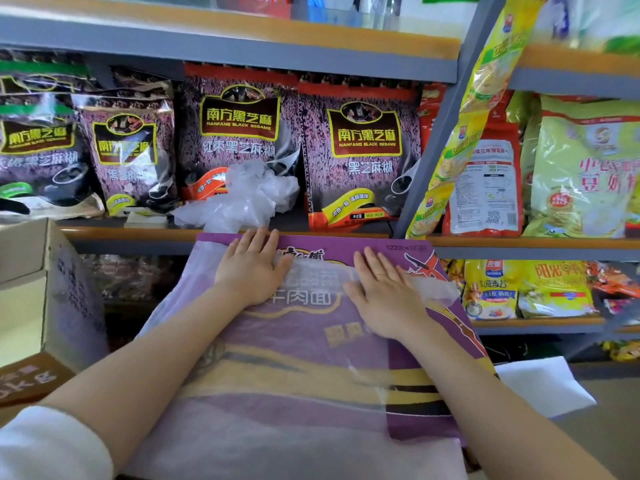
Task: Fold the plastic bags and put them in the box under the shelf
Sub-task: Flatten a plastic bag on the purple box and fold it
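a translucent white plastic bag point(277, 358) lies spread flat over a purple printed carton point(426, 403), covering most of the carton's top; the print shows through the film. one handle strip of the bag runs off to the right past the right hand. the carton's far edge reaches the front lip of the shelf point(138, 233).

both forearms extend forward over the bag. the left hand point(251, 268) rests palm down on the bag near its far edge, fingers straight and close together. the right hand point(384, 292) rests palm down beside it, fingers straight and slightly spread, a ring on one finger. neither hand grips anything.

a folded white sheet point(540, 386) lies to the right of the carton. a cardboard box point(38, 289) stands at left.

on the shelf, just beyond the left hand, sits a crumpled clear plastic bag point(249, 199). behind it stand purple pouches point(360, 150) labelled "nanfang black sesame". yellow-green packets point(585, 168) fill the bay at right.
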Demonstrator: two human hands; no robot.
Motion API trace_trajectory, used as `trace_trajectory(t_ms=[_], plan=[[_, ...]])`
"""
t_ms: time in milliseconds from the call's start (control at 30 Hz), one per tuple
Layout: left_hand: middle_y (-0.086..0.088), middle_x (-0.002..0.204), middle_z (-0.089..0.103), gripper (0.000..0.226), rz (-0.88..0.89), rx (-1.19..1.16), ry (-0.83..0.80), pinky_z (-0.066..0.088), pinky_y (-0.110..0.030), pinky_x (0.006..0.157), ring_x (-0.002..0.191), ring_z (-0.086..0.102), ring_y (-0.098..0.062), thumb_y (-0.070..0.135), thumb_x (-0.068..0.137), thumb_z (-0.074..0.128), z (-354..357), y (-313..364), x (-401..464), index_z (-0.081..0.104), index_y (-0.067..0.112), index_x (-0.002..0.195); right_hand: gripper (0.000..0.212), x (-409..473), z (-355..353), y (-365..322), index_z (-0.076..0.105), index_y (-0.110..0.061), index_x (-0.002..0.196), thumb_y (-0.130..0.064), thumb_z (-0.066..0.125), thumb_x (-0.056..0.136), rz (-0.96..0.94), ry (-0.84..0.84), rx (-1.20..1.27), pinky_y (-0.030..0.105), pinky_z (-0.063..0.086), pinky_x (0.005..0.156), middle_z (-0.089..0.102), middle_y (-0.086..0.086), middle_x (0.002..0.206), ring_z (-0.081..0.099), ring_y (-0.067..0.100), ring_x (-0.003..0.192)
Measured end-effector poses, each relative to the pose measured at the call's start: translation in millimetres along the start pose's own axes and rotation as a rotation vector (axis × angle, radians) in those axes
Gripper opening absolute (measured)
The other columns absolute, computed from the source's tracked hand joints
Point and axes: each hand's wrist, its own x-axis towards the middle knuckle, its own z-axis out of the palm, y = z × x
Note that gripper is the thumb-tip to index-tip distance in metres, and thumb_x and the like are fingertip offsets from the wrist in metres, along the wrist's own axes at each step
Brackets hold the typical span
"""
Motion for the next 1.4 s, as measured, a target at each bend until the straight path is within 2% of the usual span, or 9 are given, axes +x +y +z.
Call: trace_trajectory(t_ms=[167,300,433,600,733,967,1167,1267,1400], plan=[[-0.011,0.15,0.027,0.049,0.22,-0.182,0.097,0.021,-0.042,0.112,0.137,0.026,-0.028,0.034,0.095,0.04,-9,4,-3,0.04,0.01,0.137,0.053,-10,-14,29,0.022,-0.027,0.147,-0.047,0.026,0.098,0.099,0.11,-0.074,0.04,0.021,0.111,0.02,0.001,0.155,0.019,0.025,0.14],[-0.006,0.149,0.03,0.048,0.423,-0.212,-0.031,0.026,-0.034,0.109,0.134,0.032,-0.025,0.03,0.092,0.052,-17,21,-4,0.042,0.012,0.136,0.044,-1,-47,38,0.059,-0.015,0.109,-0.047,0.065,0.078,0.15,0.016,0.083,0.035,0.044,0.078,0.058,0.006,0.107,0.055,0.025,0.098],[-0.004,0.15,0.028,0.051,0.474,-0.215,-0.163,0.027,-0.033,0.109,0.135,0.029,-0.021,0.034,0.09,0.055,-21,39,5,0.042,0.015,0.136,0.047,8,-61,41,0.034,-0.016,0.056,-0.032,0.075,0.072,0.09,-0.246,0.165,0.031,0.016,0.053,0.029,0.003,0.064,0.028,0.018,0.061],[-0.005,0.108,0.058,0.027,0.568,-0.278,-0.186,0.037,-0.029,0.085,0.101,0.052,-0.022,0.033,0.092,0.051,-30,47,18,0.058,0.011,0.106,0.03,14,-79,45,0.045,-0.011,0.067,-0.021,0.071,0.078,-0.058,-0.198,0.312,0.031,0.021,0.057,0.033,0.001,0.067,0.032,0.015,0.063],[0.002,0.064,0.046,0.029,0.462,-0.258,-0.189,0.033,-0.033,0.061,0.066,0.044,-0.02,0.037,0.093,0.048,-40,37,34,0.04,0.02,0.07,0.015,28,-90,58,0.052,-0.018,0.071,-0.01,0.059,0.081,0.03,-0.012,0.229,0.032,0.03,0.065,0.052,0.002,0.077,0.047,0.02,0.074],[0.006,0.063,0.049,0.025,0.417,-0.245,-0.099,0.038,-0.036,0.062,0.065,0.046,-0.016,0.035,0.091,0.052,-38,19,39,0.051,0.017,0.073,0.024,57,-71,13,0.061,-0.019,0.095,-0.03,0.04,0.095,-0.007,0.032,0.026,0.041,0.029,0.096,0.065,0.002,0.099,0.054,0.025,0.1],[0.001,0.075,0.051,0.029,0.371,-0.205,-0.148,0.036,-0.033,0.071,0.075,0.047,-0.017,0.034,0.094,0.046,-38,2,40,0.051,0.012,0.077,0.029,87,-68,7,0.048,-0.023,0.066,-0.007,0.042,0.09,0.007,0.021,0.022,0.034,0.025,0.082,0.045,-0.005,0.068,0.048,0.024,0.086],[0.004,0.064,0.046,0.035,0.356,-0.209,-0.177,0.036,-0.032,0.068,0.071,0.046,-0.017,0.034,0.092,0.052,-38,-14,42,0.045,0.015,0.063,0.018,91,-74,13,0.062,-0.016,0.082,-0.01,0.046,0.088,0.115,-0.016,-0.014,0.04,0.038,0.09,0.062,0.005,0.093,0.055,0.03,0.099],[0.008,0.057,0.04,0.042,0.351,-0.129,-0.052,0.038,-0.034,0.061,0.067,0.045,-0.019,0.045,0.086,0.056,-35,-30,46,0.033,0.024,0.057,0.036,78,-65,-4,0.05,-0.006,0.125,-0.008,0.045,0.089,0.185,0.15,-0.355,0.041,0.032,0.105,0.048,0.014,0.132,0.041,0.033,0.125]])
